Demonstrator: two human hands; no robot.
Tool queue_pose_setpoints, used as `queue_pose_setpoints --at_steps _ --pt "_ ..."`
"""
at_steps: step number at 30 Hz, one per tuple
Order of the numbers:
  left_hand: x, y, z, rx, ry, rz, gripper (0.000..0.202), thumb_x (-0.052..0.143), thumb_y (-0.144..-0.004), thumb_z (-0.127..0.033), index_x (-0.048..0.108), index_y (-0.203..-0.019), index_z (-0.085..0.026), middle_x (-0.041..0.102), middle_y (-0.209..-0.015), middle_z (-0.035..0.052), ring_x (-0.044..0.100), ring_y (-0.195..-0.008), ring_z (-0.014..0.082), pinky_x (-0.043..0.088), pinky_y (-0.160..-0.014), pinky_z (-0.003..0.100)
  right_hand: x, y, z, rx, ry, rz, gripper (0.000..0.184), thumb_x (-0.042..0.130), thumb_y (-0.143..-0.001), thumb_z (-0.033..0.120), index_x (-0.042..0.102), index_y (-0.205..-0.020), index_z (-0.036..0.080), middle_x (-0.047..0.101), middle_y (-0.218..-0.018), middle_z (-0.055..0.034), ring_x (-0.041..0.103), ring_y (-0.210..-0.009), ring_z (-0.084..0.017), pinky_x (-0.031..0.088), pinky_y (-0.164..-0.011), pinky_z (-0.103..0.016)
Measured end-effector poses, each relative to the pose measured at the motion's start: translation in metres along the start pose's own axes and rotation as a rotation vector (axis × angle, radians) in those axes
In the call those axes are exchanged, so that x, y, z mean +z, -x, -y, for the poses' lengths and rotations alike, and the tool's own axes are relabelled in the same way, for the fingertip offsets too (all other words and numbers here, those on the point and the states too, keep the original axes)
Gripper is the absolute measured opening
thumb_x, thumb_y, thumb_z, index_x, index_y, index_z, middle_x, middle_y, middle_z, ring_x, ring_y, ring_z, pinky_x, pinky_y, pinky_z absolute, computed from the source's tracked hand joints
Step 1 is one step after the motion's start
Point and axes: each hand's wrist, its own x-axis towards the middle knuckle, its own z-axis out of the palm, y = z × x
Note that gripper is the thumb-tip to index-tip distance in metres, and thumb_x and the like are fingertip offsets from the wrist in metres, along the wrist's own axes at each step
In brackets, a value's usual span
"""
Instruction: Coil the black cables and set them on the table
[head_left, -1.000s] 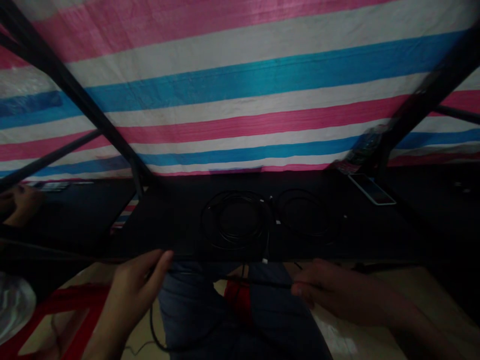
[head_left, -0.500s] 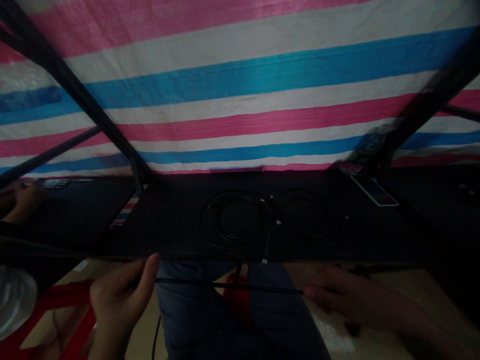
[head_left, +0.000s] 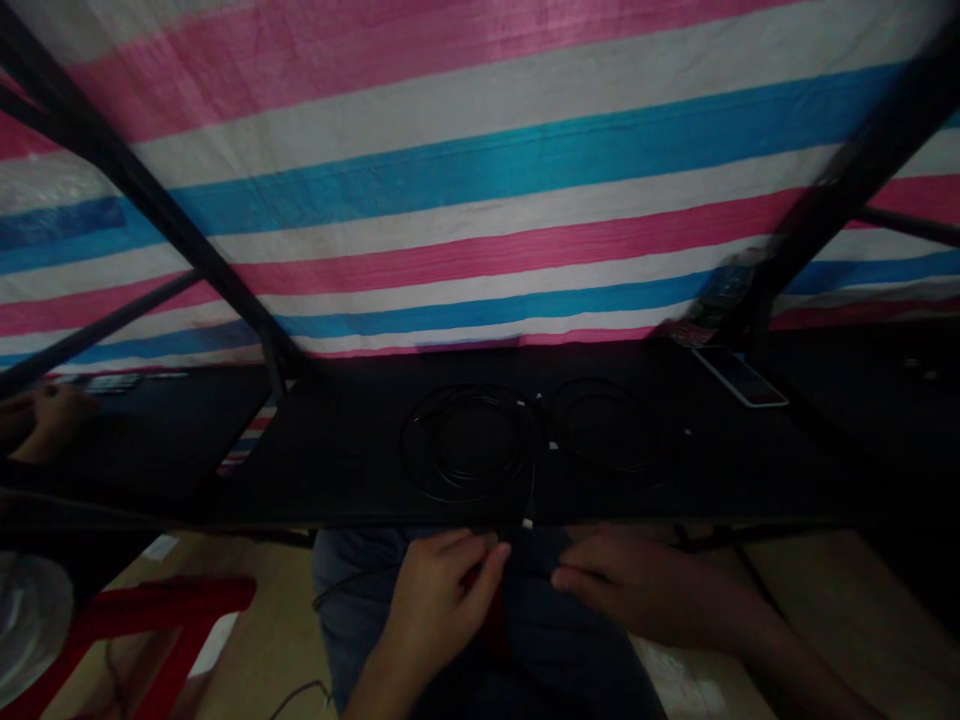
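Both hands (head_left: 525, 590) sit just below the worktop's front edge, over the person's jeans (head_left: 352, 590). The left hand (head_left: 442, 600) pinches a thin black cable (head_left: 352, 580), which trails down and to the left. The right hand (head_left: 637, 590) lies just beside it, fingers loosely together; the dark picture doesn't show whether it holds anything.

Two black cable coils (head_left: 469, 445) (head_left: 604, 425) lie side by side on the worktop (head_left: 337, 490), and a small white plug (head_left: 527, 523) sits at its front edge between the hands. A phone (head_left: 739, 376) lies near the back right corner, beside a bottle (head_left: 727, 290). Another person's hand (head_left: 49, 425) rests at far left.
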Motion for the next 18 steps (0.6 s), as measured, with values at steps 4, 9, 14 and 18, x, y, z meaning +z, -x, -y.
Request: queue_pose_setpoints --at_steps 4,9,14,18 --pt "-0.032 0.008 0.022 0.038 -0.074 -0.312 0.049 0.057 -0.097 -0.022 0.045 -0.050 -0.019 0.040 -0.045 -0.0060 0.041 -0.039 0.0065 0.029 -0.045 0.022 -0.008 0.005 -0.008 0.027 -0.057 0.045 0.040 0.047 -0.100 0.039 0.060 -0.068 0.018 0.061 -0.069 -0.0017 0.053 -0.061 -0.013 0.031 -0.057 -0.027" --pt "-0.070 0.026 0.050 0.042 -0.177 -0.380 0.044 0.061 -0.092 -0.016 0.046 -0.051 -0.018 0.039 -0.046 -0.0070 0.039 -0.037 0.0049 0.028 -0.043 0.021 -0.020 0.017 -0.024 0.073 -0.030 0.090 0.040 0.045 -0.099 0.039 0.057 -0.068 0.018 0.057 -0.070 -0.0006 0.049 -0.062 -0.013 0.033 -0.057 -0.026" --pt "-0.061 0.020 0.045 -0.076 -0.173 -0.386 0.046 0.059 -0.094 -0.022 0.044 -0.051 -0.019 0.039 -0.047 -0.0063 0.040 -0.040 0.0063 0.029 -0.044 0.021 -0.014 0.008 -0.022 0.076 0.017 0.063 0.039 0.046 -0.100 0.037 0.069 -0.076 0.017 0.067 -0.073 -0.0045 0.058 -0.066 -0.016 0.036 -0.060 -0.027" --pt "-0.038 0.009 0.026 -0.073 -0.092 -0.165 0.047 0.056 -0.096 -0.027 0.045 -0.051 -0.019 0.044 -0.047 -0.0053 0.045 -0.042 0.0070 0.030 -0.047 0.021 -0.004 -0.001 -0.021 0.111 0.117 0.051 0.037 0.049 -0.100 0.036 0.074 -0.082 0.017 0.074 -0.081 -0.0091 0.066 -0.072 -0.020 0.039 -0.063 -0.029"
